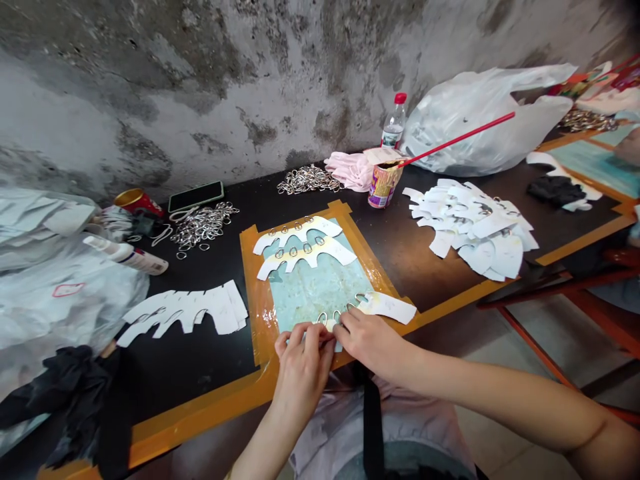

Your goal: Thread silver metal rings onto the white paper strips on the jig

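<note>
My left hand (303, 363) and my right hand (367, 340) meet at the near edge of a pale blue mat (315, 290) framed in orange tape. Both press on a white card strip (385, 307) that carries several metal rings (336, 313) along its edge. The fingers of each hand are bent and pinch at the rings and card. Two more white strips with rings (300, 243) lie farther up the mat.
A stack of blank white strips (187, 310) lies left of the mat, a heap of finished cards (475, 223) right. Loose ring piles (203, 223) (307, 179), a phone (196, 195), a cup with a red stick (385, 180), a bottle (394, 123) and plastic bags (480, 117) stand behind.
</note>
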